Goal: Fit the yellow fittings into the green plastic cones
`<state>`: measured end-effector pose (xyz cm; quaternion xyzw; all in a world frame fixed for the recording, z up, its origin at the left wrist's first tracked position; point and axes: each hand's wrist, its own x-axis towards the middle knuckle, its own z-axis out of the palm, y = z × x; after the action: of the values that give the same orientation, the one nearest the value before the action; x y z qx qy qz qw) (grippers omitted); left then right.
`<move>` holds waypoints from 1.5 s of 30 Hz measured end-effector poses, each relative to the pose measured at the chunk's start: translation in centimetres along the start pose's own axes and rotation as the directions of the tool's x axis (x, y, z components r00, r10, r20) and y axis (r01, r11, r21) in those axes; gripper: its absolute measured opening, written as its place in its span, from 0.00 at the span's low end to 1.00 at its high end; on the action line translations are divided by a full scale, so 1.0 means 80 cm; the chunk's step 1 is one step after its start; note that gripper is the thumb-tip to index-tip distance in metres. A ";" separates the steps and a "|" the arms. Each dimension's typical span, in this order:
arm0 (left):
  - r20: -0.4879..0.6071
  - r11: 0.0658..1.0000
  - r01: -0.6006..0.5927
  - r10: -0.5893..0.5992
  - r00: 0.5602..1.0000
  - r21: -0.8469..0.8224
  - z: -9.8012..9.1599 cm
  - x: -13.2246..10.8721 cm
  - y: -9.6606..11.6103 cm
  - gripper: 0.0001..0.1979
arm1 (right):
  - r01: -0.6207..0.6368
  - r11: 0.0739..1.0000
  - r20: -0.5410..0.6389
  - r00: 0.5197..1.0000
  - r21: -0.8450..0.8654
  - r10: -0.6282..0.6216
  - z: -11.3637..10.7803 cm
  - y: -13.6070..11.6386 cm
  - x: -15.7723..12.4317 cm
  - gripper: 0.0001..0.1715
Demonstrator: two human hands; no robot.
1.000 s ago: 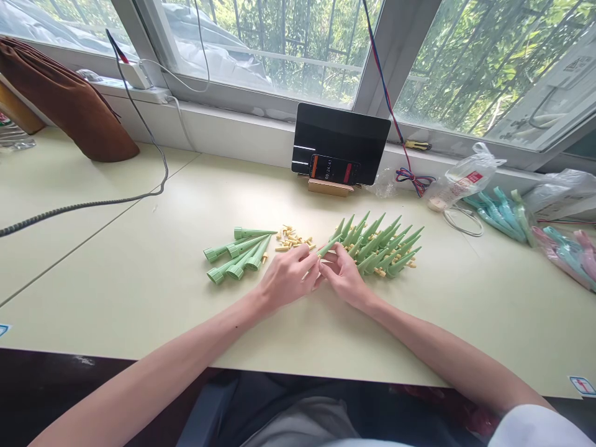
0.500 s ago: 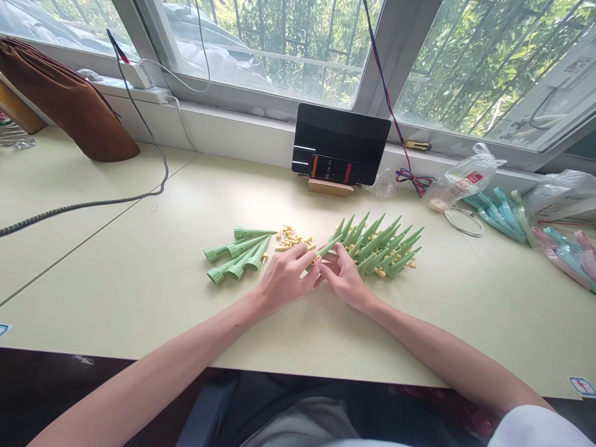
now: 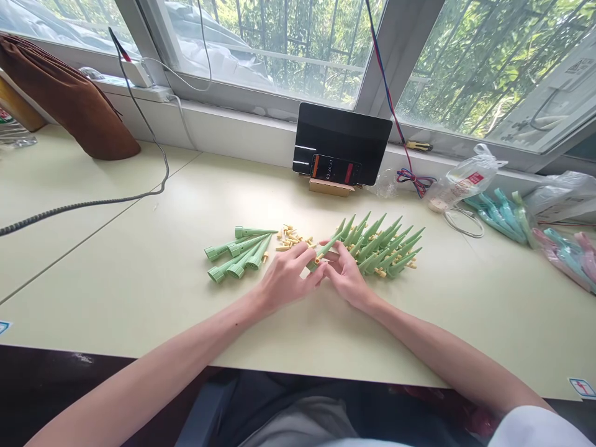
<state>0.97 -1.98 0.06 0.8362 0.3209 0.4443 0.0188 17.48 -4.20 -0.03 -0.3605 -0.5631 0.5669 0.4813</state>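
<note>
Far left: brown cloth bag (image 3: pixel 88 115) lying slanted at the back of the pale table (image 3: pixel 139 292). Beside it, a dark braided cable (image 3: pixel 93 203) curves across the tabletop; a white power strip (image 3: pixel 135 90) sits on the ledge behind.

Left of centre: six loose green spikes (image 3: pixel 251 246) lying flat, wide ends mostly toward the left, narrow tips gathered toward the right. Just right of their tips, a small scatter of yellow pegs (image 3: pixel 292 239).

Left hand (image 3: pixel 289 273): palm down, fingers curled in, gripping the wide end of one green spike (image 3: pixel 328 247). This spike is off the pile, between the two hands, tip tilted up and to the right. A yellow peg (image 3: pixel 318 259) shows at its lower part.

Behind, a dark tablet (image 3: pixel 358 133) stands upright, with a phone (image 3: pixel 338 169) in front of it on a cardboard stand (image 3: pixel 329 187).

Right hand (image 3: pixel 347 276): half closed, fingertips beside the held spike; whether they grip it, cannot tell. Just beyond, a dense group of green spikes (image 3: pixel 384 245) with yellow pegs among them, tips pointing up and rightward.

Farther right: bundled red-blue wires (image 3: pixel 414 180), a clear plastic bag (image 3: pixel 465 180), then bags of blue pieces (image 3: pixel 500 214) and pink-blue pieces (image 3: pixel 565 251).
</note>
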 end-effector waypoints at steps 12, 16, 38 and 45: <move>-0.006 0.997 0.033 -0.034 0.999 -0.068 -0.001 0.001 0.003 0.07 | -0.006 1.000 0.002 1.000 -0.001 0.006 0.000 -0.002 0.001 0.27; -0.007 0.996 0.041 -0.042 0.999 -0.080 0.000 0.001 0.003 0.07 | 0.000 1.000 0.006 1.000 -0.002 0.000 -0.001 0.000 0.002 0.27; -0.030 1.000 0.016 -0.017 0.999 -0.026 0.004 0.000 0.002 0.07 | 0.023 0.999 0.050 0.999 -0.038 -0.021 0.001 -0.001 0.002 0.22; -0.055 0.996 -0.074 0.076 0.996 0.044 0.005 -0.002 0.003 0.08 | 0.036 0.999 0.074 0.997 -0.020 -0.035 0.001 0.002 0.001 0.20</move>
<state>1.34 -2.14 -0.20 0.8351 0.2991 0.4611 -0.0246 17.39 -4.10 -0.14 -0.3344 -0.5928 0.5651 0.4663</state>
